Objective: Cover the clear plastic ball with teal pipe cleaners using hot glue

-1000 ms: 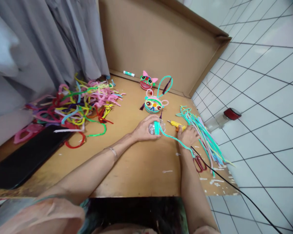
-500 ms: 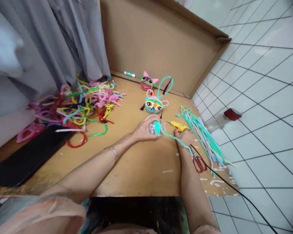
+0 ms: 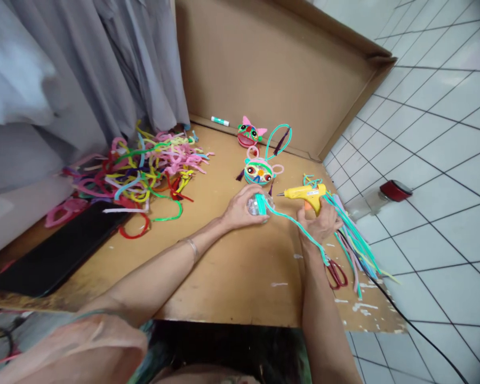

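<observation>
My left hand (image 3: 242, 209) grips a small clear ball (image 3: 259, 204) wrapped with a teal pipe cleaner (image 3: 300, 228) and presses it on the brown board (image 3: 224, 266). The pipe cleaner's loose end trails right across my right wrist. My right hand (image 3: 322, 221) holds a yellow glue gun (image 3: 306, 193) raised off the board, nozzle pointing left toward the ball. Two finished pipe-cleaner faces, one teal-rimmed (image 3: 258, 172) and one pink-eared (image 3: 249, 133), sit just beyond.
A tangled heap of coloured pipe cleaners (image 3: 144, 168) lies at left beside a black slab (image 3: 60, 250). A bundle of teal and pastel pipe cleaners (image 3: 354, 240), red scissors (image 3: 336, 273) and the gun's black cord (image 3: 416, 330) lie at right. A glass jar with red lid (image 3: 384, 194) lies on the tiled floor.
My right hand picked the yellow glue gun up from the board and now holds it raised, nozzle toward the ball. My left hand stayed on the ball.
</observation>
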`<state>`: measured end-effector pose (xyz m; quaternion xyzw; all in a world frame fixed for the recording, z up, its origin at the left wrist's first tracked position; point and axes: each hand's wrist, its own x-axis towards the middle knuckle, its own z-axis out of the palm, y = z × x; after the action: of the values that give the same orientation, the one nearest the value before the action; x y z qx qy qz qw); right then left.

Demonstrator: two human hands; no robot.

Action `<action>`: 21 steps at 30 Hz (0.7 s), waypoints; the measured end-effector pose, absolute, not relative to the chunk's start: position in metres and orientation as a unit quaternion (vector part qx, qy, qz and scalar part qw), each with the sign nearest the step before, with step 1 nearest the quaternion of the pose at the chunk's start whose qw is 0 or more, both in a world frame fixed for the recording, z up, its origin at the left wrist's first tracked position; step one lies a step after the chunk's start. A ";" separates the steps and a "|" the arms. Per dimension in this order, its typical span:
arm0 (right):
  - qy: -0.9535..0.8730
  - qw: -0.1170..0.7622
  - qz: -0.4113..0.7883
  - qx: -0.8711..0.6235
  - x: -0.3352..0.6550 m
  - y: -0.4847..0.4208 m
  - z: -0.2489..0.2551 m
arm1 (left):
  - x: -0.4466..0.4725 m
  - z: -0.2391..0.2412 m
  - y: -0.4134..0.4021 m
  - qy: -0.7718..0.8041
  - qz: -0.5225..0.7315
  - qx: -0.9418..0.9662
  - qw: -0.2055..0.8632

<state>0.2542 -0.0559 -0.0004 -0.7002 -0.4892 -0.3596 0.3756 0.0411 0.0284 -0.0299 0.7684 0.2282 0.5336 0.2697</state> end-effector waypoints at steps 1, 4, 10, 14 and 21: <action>-0.500 0.378 -0.361 -0.690 0.253 -0.056 0.001 | 0.042 -0.030 0.028 0.233 0.534 0.765 0.276; -0.525 0.378 -0.358 -0.673 0.249 -0.057 0.002 | 0.043 -0.030 0.029 0.252 0.533 0.753 0.291; -0.529 0.402 -0.350 -0.661 0.243 -0.057 0.003 | 0.043 -0.030 0.031 0.247 0.543 0.736 0.321; -0.523 0.409 -0.347 -0.662 0.240 -0.059 0.005 | 0.042 -0.026 0.029 0.243 0.529 0.702 0.411; -0.539 0.404 -0.341 -0.656 0.241 -0.064 0.007 | 0.040 -0.020 0.030 0.248 0.496 0.603 0.573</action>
<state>0.2409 -0.0643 0.0073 -0.6555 -0.5388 -0.3412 0.4045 0.0399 0.0301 -0.0196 0.6034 0.2482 0.4958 0.5731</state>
